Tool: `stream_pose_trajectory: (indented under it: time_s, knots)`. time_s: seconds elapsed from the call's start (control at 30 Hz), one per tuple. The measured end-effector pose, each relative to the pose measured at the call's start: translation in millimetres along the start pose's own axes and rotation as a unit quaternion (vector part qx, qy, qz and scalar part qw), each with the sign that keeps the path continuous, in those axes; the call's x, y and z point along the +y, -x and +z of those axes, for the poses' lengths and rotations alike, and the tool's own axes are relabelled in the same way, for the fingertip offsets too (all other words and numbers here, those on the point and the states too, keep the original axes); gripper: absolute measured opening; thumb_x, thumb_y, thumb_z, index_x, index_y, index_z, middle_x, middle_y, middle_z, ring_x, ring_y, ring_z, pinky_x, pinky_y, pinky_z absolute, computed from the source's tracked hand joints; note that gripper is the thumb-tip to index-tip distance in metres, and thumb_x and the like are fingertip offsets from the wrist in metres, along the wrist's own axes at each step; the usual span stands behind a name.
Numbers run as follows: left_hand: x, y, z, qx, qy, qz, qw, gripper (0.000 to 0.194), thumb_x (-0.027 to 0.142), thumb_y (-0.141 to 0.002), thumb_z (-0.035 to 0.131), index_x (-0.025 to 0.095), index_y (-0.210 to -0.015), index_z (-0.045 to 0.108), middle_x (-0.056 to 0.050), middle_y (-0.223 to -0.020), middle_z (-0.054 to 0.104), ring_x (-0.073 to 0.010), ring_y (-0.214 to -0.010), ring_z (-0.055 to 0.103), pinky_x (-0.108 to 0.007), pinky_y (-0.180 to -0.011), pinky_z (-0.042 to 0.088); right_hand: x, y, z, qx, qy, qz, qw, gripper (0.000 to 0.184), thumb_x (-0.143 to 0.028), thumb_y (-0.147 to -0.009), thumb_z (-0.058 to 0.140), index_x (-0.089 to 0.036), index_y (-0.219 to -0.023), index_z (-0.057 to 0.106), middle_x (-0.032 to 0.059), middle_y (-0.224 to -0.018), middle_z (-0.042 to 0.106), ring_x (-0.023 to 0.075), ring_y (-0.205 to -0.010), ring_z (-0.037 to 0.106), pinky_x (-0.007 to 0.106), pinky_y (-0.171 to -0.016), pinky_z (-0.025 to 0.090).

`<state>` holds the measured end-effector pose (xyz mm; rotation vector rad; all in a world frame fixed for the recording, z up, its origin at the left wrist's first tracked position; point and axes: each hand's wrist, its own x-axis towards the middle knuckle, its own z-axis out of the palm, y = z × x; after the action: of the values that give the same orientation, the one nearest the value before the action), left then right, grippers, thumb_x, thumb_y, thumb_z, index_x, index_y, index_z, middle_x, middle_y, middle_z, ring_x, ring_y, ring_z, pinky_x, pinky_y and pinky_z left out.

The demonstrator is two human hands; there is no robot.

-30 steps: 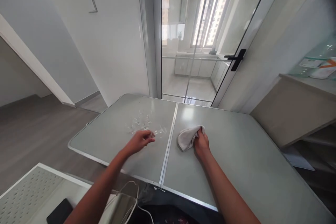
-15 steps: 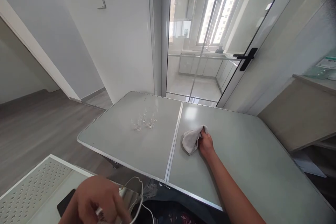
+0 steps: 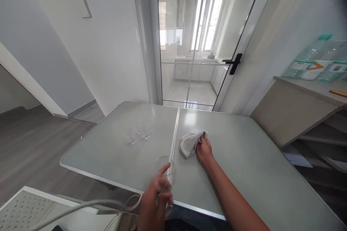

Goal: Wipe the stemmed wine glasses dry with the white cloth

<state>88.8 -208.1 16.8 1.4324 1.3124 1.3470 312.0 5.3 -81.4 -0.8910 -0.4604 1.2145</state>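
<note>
My left hand point(image 3: 156, 193), smeared a little by motion, is closed around a clear wine glass point(image 3: 172, 177) over the table's front edge. The bowl points up and away from me, and part of the stem hides behind my fingers. Further right, my right hand point(image 3: 204, 151) grips a crumpled white cloth point(image 3: 189, 144) on the table point(image 3: 238, 158), just right of the metal seam. Several small clear stemmed glasses point(image 3: 138, 132) stand in a cluster on the left half of the tabletop.
A white perforated-panel stand point(image 3: 29, 205) and a pale cable point(image 3: 89, 204) lie at lower left. Behind the table is a glass door point(image 3: 187, 79) with a black handle point(image 3: 235, 64). Plastic bottles point(image 3: 311, 61) sit on a shelf unit point(image 3: 282, 104) at right.
My left hand has come up from the lower left to the table's front edge, bringing the wine glass into view. My right hand stays on the cloth. The view has turned right.
</note>
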Motion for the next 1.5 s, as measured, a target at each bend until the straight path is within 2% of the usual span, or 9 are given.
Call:
stream_pose_trajectory:
  time_s: [0.17,0.37,0.53,0.7,0.9,1.1,1.27,1.37,1.5]
  knots:
    - [-17,-102,65.8,-0.033,-0.065,-0.011,0.997,0.046,0.059,-0.100,0.047,0.018,-0.093,0.068,0.000,-0.058,0.064,-0.0172,-0.055,0.060,-0.027,-0.059,0.046,-3,-9,-6,0.070,-0.002,-0.044,0.997,0.054,-0.067,-0.068,0.083,-0.022,-0.091,0.064,-0.0030,-0.078,0.072,0.0149,-0.071,0.069,0.024,-0.065,0.057]
    - [-66,-215,81.0,-0.182,-0.309,0.136,0.924,0.028,0.047,-0.095,0.063,0.024,-0.104,0.076,-0.001,-0.068,0.073,-0.0198,-0.070,0.068,-0.027,-0.067,0.041,-20,-18,-16,0.158,0.018,-0.073,0.985,0.057,-0.075,-0.071,0.074,-0.022,-0.086,0.060,-0.0021,-0.070,0.068,0.0149,-0.057,0.062,0.025,-0.049,0.050]
    - [-96,-212,89.1,-0.177,-0.362,0.176,0.898,0.034,0.049,-0.095,0.065,0.024,-0.116,0.076,-0.008,-0.087,0.079,-0.0243,-0.082,0.072,-0.029,-0.069,0.039,-29,-4,-4,0.154,0.044,-0.118,0.980,0.051,-0.070,-0.077,0.071,-0.022,-0.095,0.065,0.0012,-0.086,0.072,0.0173,-0.072,0.067,0.027,-0.062,0.054]
    - [-109,-206,86.5,-0.152,-0.376,0.200,0.892,0.040,0.049,-0.099,0.059,0.020,-0.123,0.072,-0.011,-0.092,0.079,-0.0242,-0.084,0.072,-0.029,-0.070,0.039,-49,23,11,-0.063,0.229,-0.183,0.954,0.040,-0.054,-0.088,0.069,-0.022,-0.113,0.072,0.0044,-0.098,0.074,0.0210,-0.086,0.064,0.030,-0.076,0.050]
    - [-109,-208,70.5,-0.172,-0.344,0.231,0.894,0.037,0.047,-0.098,0.060,0.020,-0.120,0.074,-0.008,-0.081,0.077,-0.0198,-0.073,0.067,-0.028,-0.069,0.037,-72,29,6,-0.187,0.282,-0.149,0.929,0.049,-0.049,-0.093,0.065,-0.028,-0.137,0.062,0.0021,-0.101,0.070,0.0214,-0.091,0.061,0.032,-0.087,0.046]
    - [-96,-206,61.2,-0.224,-0.240,0.202,0.923,0.030,0.044,-0.091,0.068,0.017,-0.098,0.079,0.004,-0.058,0.055,-0.0113,-0.056,0.046,-0.025,-0.061,0.031,-76,31,4,-0.249,0.385,-0.189,0.868,0.051,-0.047,-0.094,0.062,-0.031,-0.142,0.061,0.0023,-0.093,0.068,0.0251,-0.091,0.060,0.038,-0.091,0.047]
    - [-93,-207,56.4,-0.352,-0.085,0.109,0.926,0.050,0.056,-0.085,0.069,0.013,-0.061,0.066,0.006,-0.055,0.032,-0.0094,-0.056,0.031,-0.024,-0.055,0.022,-78,37,3,-0.380,0.435,-0.201,0.792,0.048,-0.046,-0.100,0.054,-0.032,-0.145,0.059,0.0022,-0.090,0.066,0.0236,-0.087,0.058,0.039,-0.091,0.047]
    - [-98,-205,59.7,-0.256,-0.167,0.175,0.936,0.030,0.045,-0.088,0.070,0.016,-0.083,0.076,0.004,-0.057,0.047,-0.0111,-0.057,0.040,-0.024,-0.059,0.029,-73,33,0,-0.336,0.375,-0.164,0.848,0.047,-0.045,-0.101,0.051,-0.032,-0.145,0.058,0.0021,-0.097,0.065,0.0214,-0.087,0.057,0.036,-0.089,0.046]
    - [-105,-200,70.6,-0.172,-0.303,0.305,0.886,0.022,0.032,-0.093,0.066,0.020,-0.107,0.077,-0.006,-0.072,0.068,-0.0179,-0.068,0.059,-0.028,-0.070,0.041,-65,24,-1,-0.214,0.225,-0.015,0.950,0.051,-0.047,-0.091,0.059,-0.028,-0.138,0.061,-0.0010,-0.084,0.059,0.0187,-0.075,0.054,0.029,-0.070,0.045]
